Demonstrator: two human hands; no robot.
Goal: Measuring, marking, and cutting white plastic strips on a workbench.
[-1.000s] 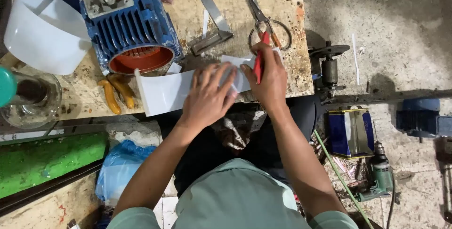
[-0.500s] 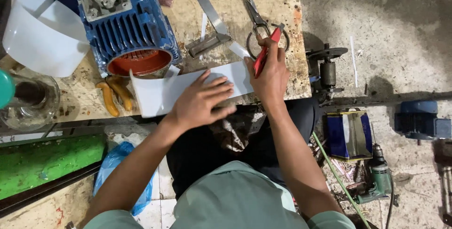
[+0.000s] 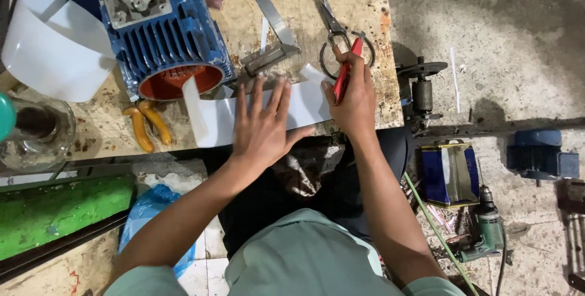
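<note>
A worn wooden tabletop [image 3: 365, 3] stands over stained concrete floor [image 3: 506, 22]. A white sheet strip [image 3: 213, 119] lies at its near edge, left hand [image 3: 263, 126] spread flat on it; right hand [image 3: 353, 98], at three o'clock, grips a red-handled tool [image 3: 344, 77].

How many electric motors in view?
2. A blue finned motor housing lies on the workbench top left, beside the white sheet strip under the left hand. A second blue motor sits on the floor, far right. Others may be hidden.
</note>
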